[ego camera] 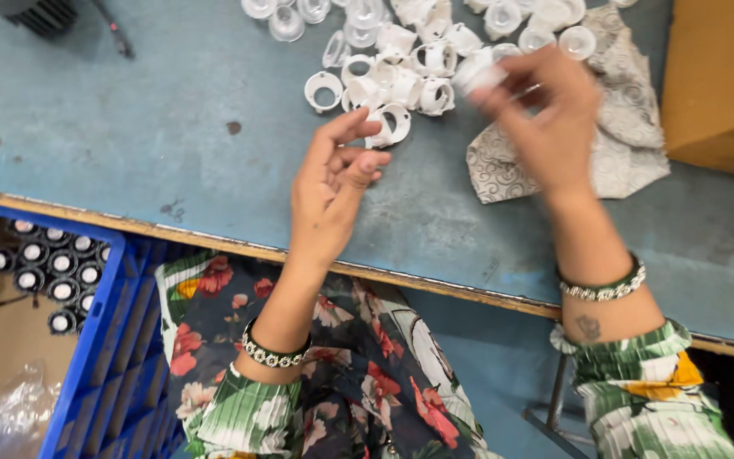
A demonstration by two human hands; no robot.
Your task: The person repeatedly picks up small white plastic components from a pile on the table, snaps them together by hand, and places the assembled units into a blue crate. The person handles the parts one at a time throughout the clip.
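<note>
My left hand (333, 183) hovers over the blue-grey table (129, 127), fingers loosely curled and apart, holding nothing; its fingertips sit just below a white plastic ring piece (391, 124). My right hand (545, 115) is raised over a patterned grey cloth (630, 144) and pinches a small white plastic cap (479, 75), which is blurred. A pile of white ring-shaped plastic parts (401, 81) lies between the two hands, and several clear cup-shaped parts (299, 15) lie at the far edge.
A blue plastic crate (99, 340) at lower left holds rows of black-and-white round parts (48, 272) and a clear bag. A brown cardboard box (715, 76) stands at the right. A black object with a cable (40, 13) sits at the top left.
</note>
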